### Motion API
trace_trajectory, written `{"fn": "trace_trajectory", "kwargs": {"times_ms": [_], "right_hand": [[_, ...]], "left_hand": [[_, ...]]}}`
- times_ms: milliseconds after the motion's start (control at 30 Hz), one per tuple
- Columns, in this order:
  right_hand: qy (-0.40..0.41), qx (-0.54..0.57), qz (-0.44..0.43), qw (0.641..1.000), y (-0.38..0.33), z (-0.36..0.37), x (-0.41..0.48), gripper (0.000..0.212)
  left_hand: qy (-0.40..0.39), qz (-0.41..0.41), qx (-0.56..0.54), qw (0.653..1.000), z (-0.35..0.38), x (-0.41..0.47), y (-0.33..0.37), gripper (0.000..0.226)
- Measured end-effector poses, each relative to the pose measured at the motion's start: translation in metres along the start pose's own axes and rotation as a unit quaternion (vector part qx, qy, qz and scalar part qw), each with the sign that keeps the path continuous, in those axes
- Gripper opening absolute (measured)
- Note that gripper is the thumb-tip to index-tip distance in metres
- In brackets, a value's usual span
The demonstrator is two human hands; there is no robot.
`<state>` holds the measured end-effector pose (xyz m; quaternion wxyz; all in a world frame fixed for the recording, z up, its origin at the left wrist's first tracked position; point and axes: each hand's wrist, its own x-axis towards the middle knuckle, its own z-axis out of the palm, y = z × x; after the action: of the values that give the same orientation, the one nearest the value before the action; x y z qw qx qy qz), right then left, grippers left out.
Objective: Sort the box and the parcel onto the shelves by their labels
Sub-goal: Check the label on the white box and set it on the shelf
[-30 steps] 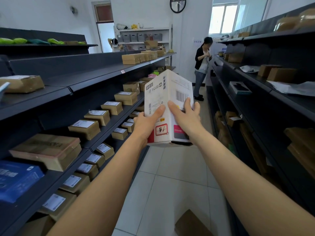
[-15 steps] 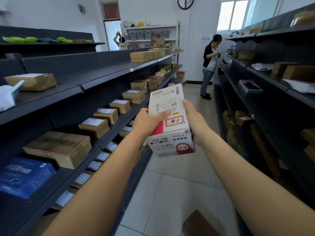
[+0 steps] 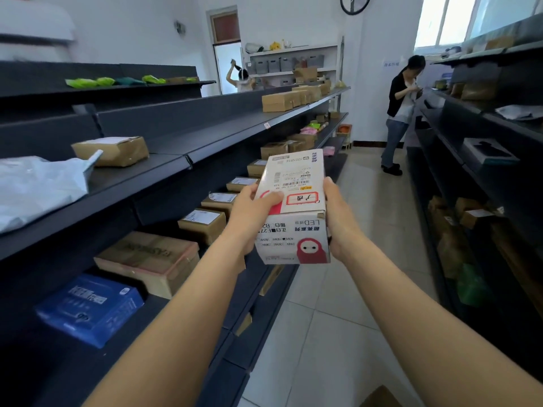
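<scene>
I hold a white box (image 3: 293,207) with a red cartoon figure and a shipping label on top, out in front of me over the aisle. My left hand (image 3: 252,212) grips its left side with the thumb on the top face. My right hand (image 3: 338,218) clasps its right side. The label faces up toward me. A grey-white plastic parcel (image 3: 38,189) lies on the left shelving's upper shelf (image 3: 164,168), apart from both hands.
Dark shelving lines both sides of a tiled aisle (image 3: 346,289). Several brown cartons (image 3: 202,224) and a blue pack (image 3: 91,309) fill the left shelves. A person (image 3: 402,113) stands down the aisle on the right; another (image 3: 241,79) is by the far doorway. A carton corner (image 3: 382,398) lies on the floor.
The box has tipped from upright to lying flat with its label up, and sits lower and closer to me. My view has shifted forward along the left shelves.
</scene>
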<state>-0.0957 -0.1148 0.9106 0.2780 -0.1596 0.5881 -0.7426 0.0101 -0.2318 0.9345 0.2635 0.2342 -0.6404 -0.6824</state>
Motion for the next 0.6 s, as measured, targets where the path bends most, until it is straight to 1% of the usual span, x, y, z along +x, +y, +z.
{"fn": "trace_trajectory", "kwargs": {"times_ms": [100, 133, 167, 267, 333, 433, 533, 600], "right_hand": [[-0.002, -0.004, 0.031, 1.000, 0.005, -0.004, 0.044, 0.046], [-0.003, 0.001, 0.033, 0.999, 0.005, -0.004, 0.046, 0.044], [-0.001, 0.008, 0.033, 0.999, 0.006, -0.006, 0.049, 0.043], [-0.027, 0.016, 0.036, 0.999, 0.001, -0.022, 0.075, 0.041], [-0.036, 0.018, 0.027, 0.999, 0.000, -0.023, 0.077, 0.042], [-0.041, 0.034, -0.003, 0.999, -0.001, -0.027, 0.081, 0.039], [-0.048, 0.041, -0.034, 0.997, -0.012, -0.037, 0.101, 0.037], [-0.058, 0.034, -0.054, 0.996, -0.022, -0.045, 0.119, 0.038]], "left_hand": [[0.009, -0.022, -0.006, 1.000, 0.005, 0.043, -0.009, 0.014], [0.007, -0.031, -0.008, 0.999, 0.006, 0.042, -0.006, 0.013], [0.004, -0.037, -0.004, 0.999, 0.006, 0.043, -0.006, 0.014], [0.023, -0.044, -0.012, 0.999, 0.026, 0.062, -0.007, 0.025], [0.026, -0.027, -0.007, 0.999, 0.028, 0.062, -0.010, 0.027], [0.037, 0.046, 0.015, 0.998, 0.033, 0.066, -0.015, 0.027], [0.036, 0.116, 0.023, 0.992, 0.050, 0.084, -0.014, 0.032], [0.027, 0.126, 0.005, 0.992, 0.065, 0.099, -0.008, 0.035]]}}
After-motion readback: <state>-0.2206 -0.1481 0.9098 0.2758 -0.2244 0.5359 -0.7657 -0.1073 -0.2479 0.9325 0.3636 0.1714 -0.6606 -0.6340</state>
